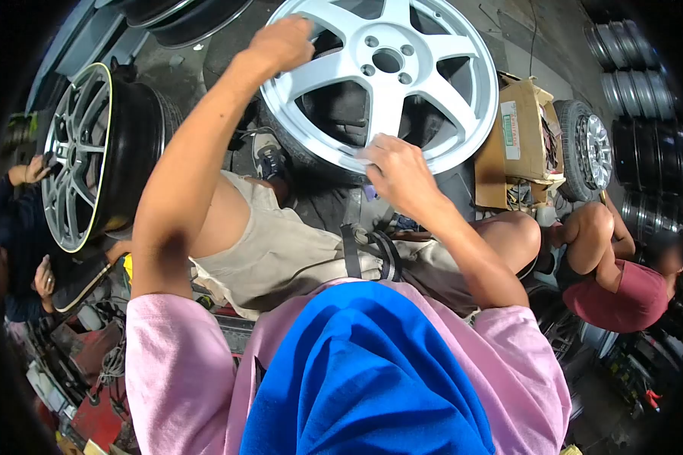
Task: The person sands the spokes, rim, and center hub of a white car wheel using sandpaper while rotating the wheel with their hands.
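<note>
A white multi-spoke wheel rim [387, 102] lies face up in front of my knees, on top of a dark tire. My left hand [284, 44] is over its far left edge, fingers curled together around a small greyish piece, blurred and too small to name. At the near edge, my right hand [402, 167] has its fingers bent over the lip by the base of a spoke, with the thumb lower down. The palm side of this hand is hidden.
On the left, a co-worker's hands [36, 171] are at a grey wheel [76, 155] with a yellow-green edge. An opened cardboard box [520, 129] and a tired wheel [588, 152] stand right. Another person in a red shirt [611, 299] crouches beyond, near stacked rims [637, 91].
</note>
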Available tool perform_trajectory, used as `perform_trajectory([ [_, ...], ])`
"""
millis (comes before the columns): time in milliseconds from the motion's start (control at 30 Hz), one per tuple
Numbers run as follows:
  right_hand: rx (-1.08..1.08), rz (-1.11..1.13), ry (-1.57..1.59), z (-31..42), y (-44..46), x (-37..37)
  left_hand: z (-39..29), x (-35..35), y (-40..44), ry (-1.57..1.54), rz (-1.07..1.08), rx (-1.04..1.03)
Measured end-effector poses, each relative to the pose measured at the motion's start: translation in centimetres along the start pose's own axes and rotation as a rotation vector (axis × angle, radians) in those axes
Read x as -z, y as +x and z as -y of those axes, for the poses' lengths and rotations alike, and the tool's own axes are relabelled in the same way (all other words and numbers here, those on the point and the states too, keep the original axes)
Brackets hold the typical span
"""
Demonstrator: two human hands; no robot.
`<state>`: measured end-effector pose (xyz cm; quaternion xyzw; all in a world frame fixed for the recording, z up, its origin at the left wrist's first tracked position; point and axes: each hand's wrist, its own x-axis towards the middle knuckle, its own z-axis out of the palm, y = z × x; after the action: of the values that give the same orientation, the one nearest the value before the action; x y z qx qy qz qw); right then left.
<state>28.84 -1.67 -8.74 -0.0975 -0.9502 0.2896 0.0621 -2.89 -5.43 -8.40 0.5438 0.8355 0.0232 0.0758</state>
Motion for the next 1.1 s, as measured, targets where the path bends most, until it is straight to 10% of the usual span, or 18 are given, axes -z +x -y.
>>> perform_trajectory([
  [333, -0.077, 0.216, -0.267, -5.1, -3.5, 7.5, -4.3, -0.2, -3.3, -0.062, 0.195, -0.046],
  [533, -0.005, 0.133, 0.073, -2.2, 0.1, 3.4, -4.2, -0.6, -2.4, -0.059, 0.232, -0.026],
  [633, -0.302, 0.104, 0.63, -5.4, -0.1, 5.2, -3.3, -2.2, -1.6, -0.205, 0.192, -0.071],
  [767, -0.23, -0.143, 0.244, -7.4, -1.5, 7.5, -2.0, -4.4, -0.2, -0.416, 0.154, -0.106],
  [833, 0.276, -0.172, -0.096, -6.1, -1.8, 6.3, -1.9, -4.4, 0.3, -0.453, 0.175, -0.102],
  [1100, 0.492, 0.116, -0.499, -7.1, -2.8, 5.1, -1.8, -6.0, 0.5, -0.516, 0.118, -0.054],
])
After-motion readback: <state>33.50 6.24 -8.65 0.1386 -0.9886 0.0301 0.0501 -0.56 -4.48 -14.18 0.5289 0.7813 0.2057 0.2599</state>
